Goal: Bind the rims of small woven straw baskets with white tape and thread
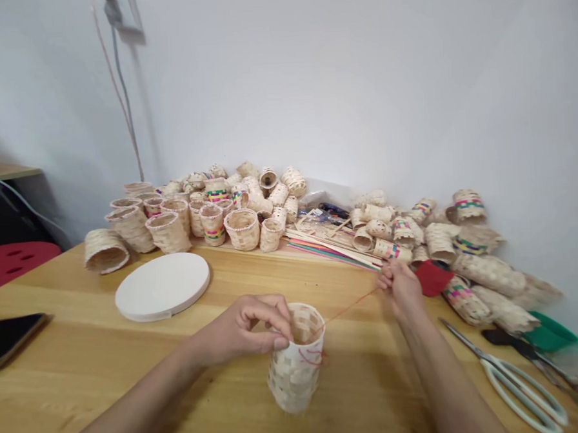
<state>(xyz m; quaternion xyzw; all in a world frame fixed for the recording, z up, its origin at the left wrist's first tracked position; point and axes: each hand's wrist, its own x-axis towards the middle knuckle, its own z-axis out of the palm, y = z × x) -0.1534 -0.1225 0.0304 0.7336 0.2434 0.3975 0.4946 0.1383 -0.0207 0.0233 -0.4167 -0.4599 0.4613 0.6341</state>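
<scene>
A small woven basket [293, 378] of pale strips stands upright on the table in front of me. My left hand [260, 324] pinches its rim on the left side, thumb outside and fingers over the edge. Red thread [350, 305] is looped around the rim at the right and runs taut from inside the basket up to my right hand [400, 285]. That hand is closed on the thread, raised to the right of the basket. Whether a needle is at the thread's end is hidden by the fingers.
Many woven baskets [242, 229] crowd the wall side, with coloured strips [332, 253] between the piles. A white round disc [163, 286] lies at left, near a phone [12, 337]. Scissors [513, 385] lie at right, by a red piece [434, 278] and a green piece [549, 332].
</scene>
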